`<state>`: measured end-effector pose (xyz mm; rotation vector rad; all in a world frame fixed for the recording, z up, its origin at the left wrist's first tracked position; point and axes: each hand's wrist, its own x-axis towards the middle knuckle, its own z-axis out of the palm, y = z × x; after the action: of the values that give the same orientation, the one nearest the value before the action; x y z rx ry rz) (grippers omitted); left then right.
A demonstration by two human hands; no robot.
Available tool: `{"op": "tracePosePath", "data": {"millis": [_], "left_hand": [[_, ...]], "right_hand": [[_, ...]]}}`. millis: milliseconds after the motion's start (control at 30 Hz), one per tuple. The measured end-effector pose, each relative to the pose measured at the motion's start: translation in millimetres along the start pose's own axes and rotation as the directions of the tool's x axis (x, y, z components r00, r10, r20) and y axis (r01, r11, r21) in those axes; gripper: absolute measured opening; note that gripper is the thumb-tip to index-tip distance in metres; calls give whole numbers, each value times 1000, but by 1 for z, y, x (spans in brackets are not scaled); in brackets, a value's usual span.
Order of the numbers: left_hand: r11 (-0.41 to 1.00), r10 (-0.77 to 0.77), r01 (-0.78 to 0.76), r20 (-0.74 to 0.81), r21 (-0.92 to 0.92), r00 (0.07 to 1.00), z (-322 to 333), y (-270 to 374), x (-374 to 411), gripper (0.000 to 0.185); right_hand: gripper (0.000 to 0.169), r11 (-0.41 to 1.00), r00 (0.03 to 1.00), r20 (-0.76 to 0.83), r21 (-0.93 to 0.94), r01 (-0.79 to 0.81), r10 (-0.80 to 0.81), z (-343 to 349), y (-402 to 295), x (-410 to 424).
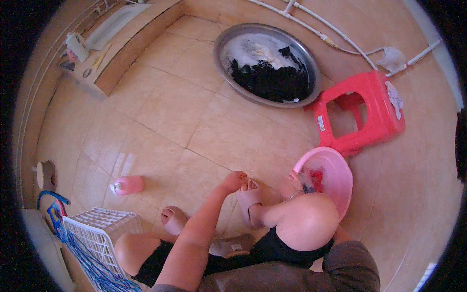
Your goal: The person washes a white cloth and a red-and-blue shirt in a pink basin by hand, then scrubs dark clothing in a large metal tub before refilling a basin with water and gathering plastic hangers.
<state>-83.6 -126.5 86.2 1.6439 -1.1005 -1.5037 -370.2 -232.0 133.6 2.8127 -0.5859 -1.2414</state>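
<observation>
My left hand hangs above the floor beside the toe of a mauve slipper, its fingers curled. Whether something small is in them, I cannot tell. By the near-left rim of a pink plastic basin is my right hand, blurred and partly hidden by my raised knee. Its fingers overlap the rim, but their grip is unclear. Inside the basin lie sudsy water, a red cloth and something dark. Farther off, a large metal basin holds black laundry, a pale cloth and white foam.
A red plastic stool lies on its side against the pink basin. On the tiled floor, a pink pump bottle stands at left, near a white plastic basket. White pipes run along the far wall, and a ledge carries bottles.
</observation>
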Motion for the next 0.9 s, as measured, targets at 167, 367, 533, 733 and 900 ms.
{"op": "tracePosePath", "data": {"millis": [167, 367, 533, 733, 900], "left_hand": [[934, -218, 150, -185, -324, 958, -24, -21, -15, 25], [902, -321, 255, -146, -347, 936, -48, -31, -26, 24], [860, -359, 194, -289, -473, 888, -83, -24, -22, 22], [821, -380, 174, -293, -544, 878, -104, -26, -17, 21], [822, -380, 192, -265, -536, 886, -125, -37, -8, 25]], "right_hand": [[20, 1000, 1000, -16, -17, -10, 10, 24, 0, -3], [21, 998, 999, -24, -48, -28, 26, 20, 19, 7], [23, 987, 987, -28, 27, -159, 160, -15, 52, 51], [27, 725, 936, -20, 638, -260, 353, -130, 69, 130], [30, 852, 929, -142, 465, -241, 341, -209, 80, 185]]}}
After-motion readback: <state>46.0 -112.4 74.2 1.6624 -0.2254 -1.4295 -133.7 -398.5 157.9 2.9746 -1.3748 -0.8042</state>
